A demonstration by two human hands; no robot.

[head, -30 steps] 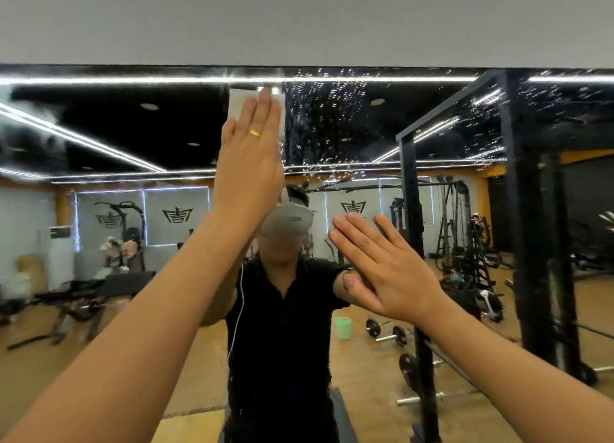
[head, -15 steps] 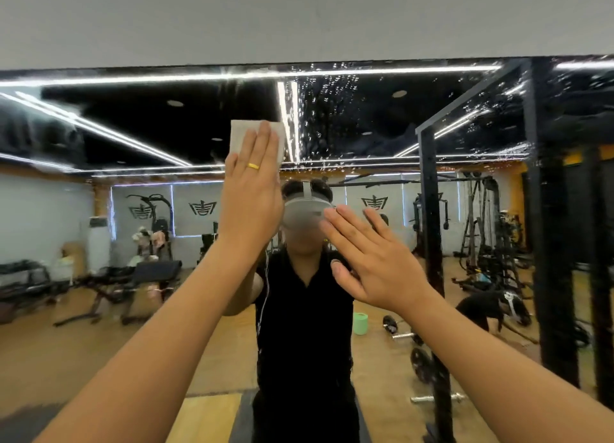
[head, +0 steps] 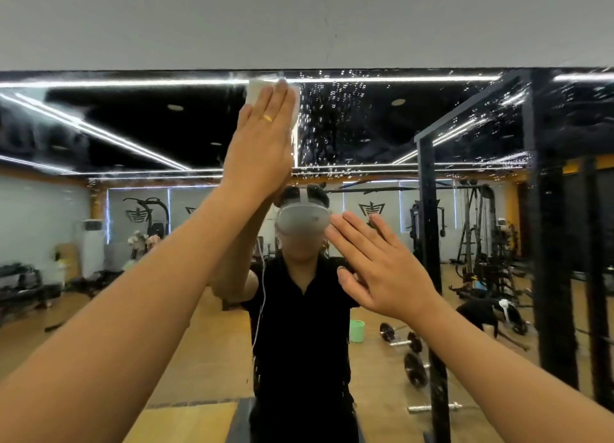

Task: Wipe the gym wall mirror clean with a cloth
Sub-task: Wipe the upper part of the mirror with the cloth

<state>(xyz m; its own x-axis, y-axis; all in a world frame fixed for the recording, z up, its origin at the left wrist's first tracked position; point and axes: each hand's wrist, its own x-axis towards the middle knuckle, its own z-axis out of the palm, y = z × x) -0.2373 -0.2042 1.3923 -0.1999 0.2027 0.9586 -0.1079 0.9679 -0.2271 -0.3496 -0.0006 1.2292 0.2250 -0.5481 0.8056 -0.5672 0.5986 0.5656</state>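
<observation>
Left hand point(head: 262, 143), fingers point(head: 277, 107) straight, presses cloth point(head: 254, 92) high on mirror point(head: 133, 117); right hand point(head: 382, 269) spread, released.

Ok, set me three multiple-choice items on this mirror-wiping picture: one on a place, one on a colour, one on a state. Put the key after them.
1. Where on the large gym wall mirror does the left hand press the white folded cloth?
A. near its top edge
B. down at floor level
C. at its far right end

2. What colour is the thin ring on that hand?
A. silver
B. gold
C. black

3. How is the right hand?
A. curled round a spray bottle
B. made into a fist
C. open, fingers straight, holding nothing

Key:
1 A, the cloth sits just under the mirror's upper border.
2 B, the band shines yellow gold.
3 C, its fingers are straight, with nothing in them.
</observation>
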